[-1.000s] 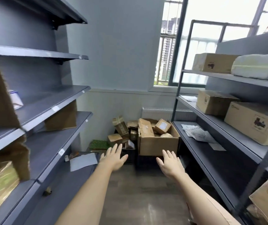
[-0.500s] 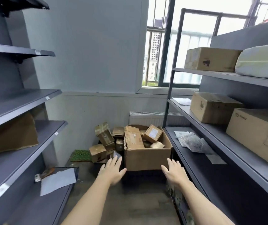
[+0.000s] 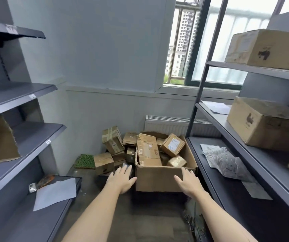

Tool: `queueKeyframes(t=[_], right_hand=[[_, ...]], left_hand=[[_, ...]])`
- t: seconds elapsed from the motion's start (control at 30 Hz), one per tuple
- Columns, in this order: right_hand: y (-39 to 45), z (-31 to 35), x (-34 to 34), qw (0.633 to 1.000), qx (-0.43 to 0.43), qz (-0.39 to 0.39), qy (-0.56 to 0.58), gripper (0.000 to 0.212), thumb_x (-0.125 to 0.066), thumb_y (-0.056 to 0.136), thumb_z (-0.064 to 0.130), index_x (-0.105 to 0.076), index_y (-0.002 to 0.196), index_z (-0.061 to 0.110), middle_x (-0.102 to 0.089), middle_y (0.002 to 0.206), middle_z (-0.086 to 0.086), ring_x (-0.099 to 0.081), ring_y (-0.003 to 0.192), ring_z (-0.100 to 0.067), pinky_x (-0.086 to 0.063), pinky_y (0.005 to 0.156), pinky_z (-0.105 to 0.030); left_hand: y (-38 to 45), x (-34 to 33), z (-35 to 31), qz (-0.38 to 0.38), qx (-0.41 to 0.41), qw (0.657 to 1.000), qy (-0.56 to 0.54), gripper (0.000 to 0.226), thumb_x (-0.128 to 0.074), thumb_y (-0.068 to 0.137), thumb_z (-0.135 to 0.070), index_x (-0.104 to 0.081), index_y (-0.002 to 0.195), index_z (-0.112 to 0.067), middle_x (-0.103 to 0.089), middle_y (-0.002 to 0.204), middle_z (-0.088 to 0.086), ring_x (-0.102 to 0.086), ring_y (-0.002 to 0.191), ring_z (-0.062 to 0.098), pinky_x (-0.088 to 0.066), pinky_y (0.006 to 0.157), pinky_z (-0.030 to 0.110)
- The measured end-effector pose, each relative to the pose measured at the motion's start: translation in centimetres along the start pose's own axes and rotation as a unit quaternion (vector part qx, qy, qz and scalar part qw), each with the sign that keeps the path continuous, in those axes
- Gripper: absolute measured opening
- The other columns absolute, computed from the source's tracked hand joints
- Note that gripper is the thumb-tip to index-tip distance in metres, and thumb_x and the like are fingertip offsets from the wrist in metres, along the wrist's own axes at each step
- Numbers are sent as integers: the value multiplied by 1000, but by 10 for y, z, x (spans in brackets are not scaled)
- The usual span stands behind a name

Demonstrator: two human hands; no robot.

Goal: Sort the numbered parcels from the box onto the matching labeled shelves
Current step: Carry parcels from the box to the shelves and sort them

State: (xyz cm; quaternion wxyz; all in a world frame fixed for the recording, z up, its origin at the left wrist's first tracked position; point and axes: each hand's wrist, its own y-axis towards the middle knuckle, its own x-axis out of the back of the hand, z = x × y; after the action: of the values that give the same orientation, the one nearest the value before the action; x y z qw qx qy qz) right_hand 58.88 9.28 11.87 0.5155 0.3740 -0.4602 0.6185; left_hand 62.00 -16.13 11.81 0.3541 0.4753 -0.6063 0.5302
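- I see brown cardboard: the box (image 3: 157, 179) and its parcels (image 3: 174, 144).
- Dark grey shelves (image 3: 35, 137), each bearing a small white label (image 3: 48, 141).
- Green gridded mat (image 3: 85, 161).
- White paper sheet (image 3: 55, 193).
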Motion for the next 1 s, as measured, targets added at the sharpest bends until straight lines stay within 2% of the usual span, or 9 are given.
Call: queueKeyframes(t=[0.2, 0.33, 0.53, 0.7, 0.8, 1.0], right_hand=[[109, 18, 14, 1000, -2, -24, 1, 59, -35, 98, 44, -26, 148, 15, -33, 151, -5, -23, 142, -25, -24, 114, -42], [168, 31, 7, 1000, -3, -19, 7, 60, -34, 97, 46, -24, 149, 17, -32, 152, -2, -24, 141, -21, -23, 115, -42], [230, 29, -9, 999, -36, 23, 5, 63, -35, 98, 44, -16, 151, 17, -21, 157, 0, -15, 146, -19, -16, 117, -43], [293, 17, -20, 998, -32, 47, -9, 59, -36, 98, 44, -25, 148, 14, -30, 153, -4, -24, 142, -21, -24, 115, -40], [340, 6, -29, 998, -23, 62, -9, 60, -35, 98, 45, -26, 148, 13, -30, 153, -6, -23, 142, -22, -23, 116, -39], [457, -24, -48, 993, -16, 119, -5, 63, -32, 100, 43, -12, 152, 13, -17, 158, -6, -12, 146, -23, -14, 118, -35]], left_hand=[[111, 28, 21, -3, -6, 999, -53, 64, -20, 101, -48, 4, 153, -19, 3, 161, 1, 0, 148, 19, -8, 119, 42], [174, 38, 34, 12, 1, 998, -68, 64, -20, 101, -48, 4, 153, -19, 3, 161, 1, 0, 148, 20, -9, 119, 42], [242, 23, 41, 62, -3, 995, -77, 64, -19, 101, -48, 4, 153, -18, 3, 161, 2, 0, 148, 20, -9, 119, 39], [293, 5, 38, 95, 10, 989, -109, 64, -20, 102, -46, 4, 153, -14, 2, 161, 4, 1, 148, 20, -8, 119, 37], [332, -7, 30, 108, 24, 984, -140, 64, -21, 103, -44, 3, 153, -12, 3, 160, 6, 1, 148, 22, -5, 119, 36], [434, -37, 6, 128, 84, 964, -217, 66, -23, 101, -45, 5, 153, -15, -4, 160, 5, -3, 148, 21, -9, 120, 38]])
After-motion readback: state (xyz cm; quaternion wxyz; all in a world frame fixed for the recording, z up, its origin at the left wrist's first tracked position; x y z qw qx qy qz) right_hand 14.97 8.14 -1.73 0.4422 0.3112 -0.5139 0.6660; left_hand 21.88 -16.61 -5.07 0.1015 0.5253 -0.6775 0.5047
